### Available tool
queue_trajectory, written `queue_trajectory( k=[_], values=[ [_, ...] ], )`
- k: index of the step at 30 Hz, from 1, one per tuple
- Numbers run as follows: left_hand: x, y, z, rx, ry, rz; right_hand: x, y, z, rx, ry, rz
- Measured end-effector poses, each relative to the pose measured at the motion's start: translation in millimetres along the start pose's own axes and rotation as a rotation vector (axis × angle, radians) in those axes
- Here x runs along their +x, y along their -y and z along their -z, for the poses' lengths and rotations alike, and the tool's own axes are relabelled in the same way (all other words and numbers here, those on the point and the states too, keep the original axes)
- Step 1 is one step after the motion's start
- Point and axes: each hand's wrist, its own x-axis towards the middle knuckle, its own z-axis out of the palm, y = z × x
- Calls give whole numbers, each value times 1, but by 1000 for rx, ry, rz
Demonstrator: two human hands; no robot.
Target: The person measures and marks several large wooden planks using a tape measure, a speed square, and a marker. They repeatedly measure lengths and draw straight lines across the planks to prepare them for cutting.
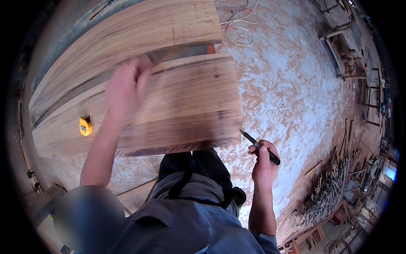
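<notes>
My right hand (264, 164) is closed around a black marking pen (253, 141), off the right end of the near plank. The pen's pointed tip is up and to the left, close to the plank's corner. My left hand (128, 86) is over the upper part of the near wooden plank (177, 101), smeared by motion, so its fingers cannot be made out. A thin line runs across this plank near its right end. On the plank, left of my left forearm, rests a yellow tape measure (85, 126).
A second wooden plank (152, 23) lies beyond the near one, with a gap between them. A pale cable (241, 36) loops on the stained floor (287, 76) at the far right. Thin wood offcuts (323, 194) are heaped at the lower right, and a wooden frame (338, 51) stands farther back.
</notes>
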Motion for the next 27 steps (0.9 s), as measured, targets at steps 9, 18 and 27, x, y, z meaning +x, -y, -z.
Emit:
queue_trajectory(
  k=[9, 18, 27],
  values=[
    [-167, -78, -10, -15, 207, -309, 2, 5, 1, -68, 57, 33],
    [-179, -69, -27, -95, 235, -224, -4, 6, -2, -74, 105, 34],
    [-175, -71, -40, -154, 378, -202, -21, -3, -39, -347, 207, 168]
  ],
)
